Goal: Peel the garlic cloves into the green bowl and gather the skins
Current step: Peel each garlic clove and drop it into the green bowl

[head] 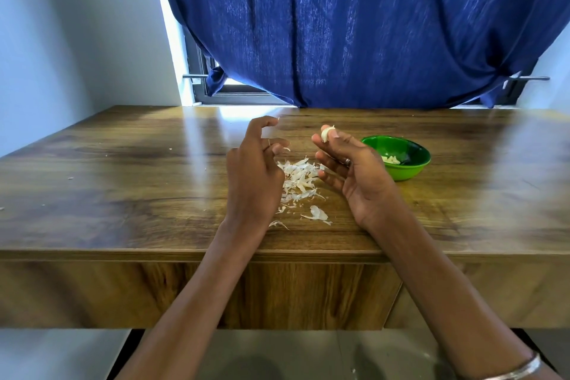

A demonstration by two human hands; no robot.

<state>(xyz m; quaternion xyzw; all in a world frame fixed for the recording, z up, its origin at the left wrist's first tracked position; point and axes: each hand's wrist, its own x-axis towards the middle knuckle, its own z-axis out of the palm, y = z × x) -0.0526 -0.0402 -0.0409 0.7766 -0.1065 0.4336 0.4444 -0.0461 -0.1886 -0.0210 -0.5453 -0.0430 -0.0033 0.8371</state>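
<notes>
Pinching one garlic clove (pixel 326 133) (right hand (pixel 351 170)), one green bowl (pixel 401 171) beside.

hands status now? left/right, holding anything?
Left hand: fingers loosely curled, holding nothing that shows.
Right hand: pinching a garlic clove at its fingertips.

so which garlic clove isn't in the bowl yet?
The garlic clove pinched at the fingertips of the right hand, held above the table. The other cloves already lie inside the green bowl, behind that hand.
</notes>
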